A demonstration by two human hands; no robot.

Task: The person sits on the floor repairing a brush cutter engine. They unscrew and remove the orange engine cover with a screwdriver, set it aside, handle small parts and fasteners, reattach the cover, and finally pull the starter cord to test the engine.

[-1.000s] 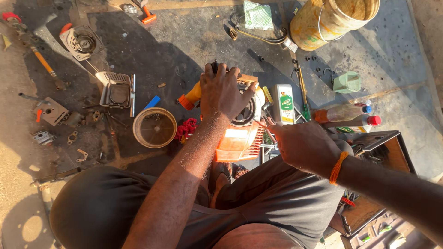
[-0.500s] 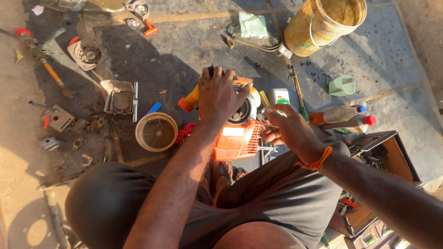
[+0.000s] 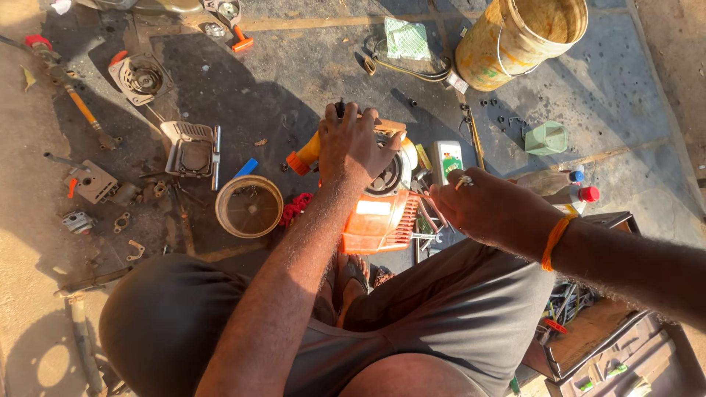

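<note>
Scattered metal parts (image 3: 95, 187) lying loose at nine o'clock, a round yellow lid (image 3: 248, 206) just beside them. Left hand (image 3: 355, 143) clamped palm-down over the orange engine housing (image 3: 379, 220) at centre, between the feet. Right hand (image 3: 482, 209) at three o'clock, fingers pinched narrow on a thin metal tool (image 3: 430, 213) against the housing's side. Yellow bucket (image 3: 518, 40) at one o'clock, well apart. Likely trouble: tool slipping off and jabbing the left wrist, or small pieces getting lost among the clutter
</note>
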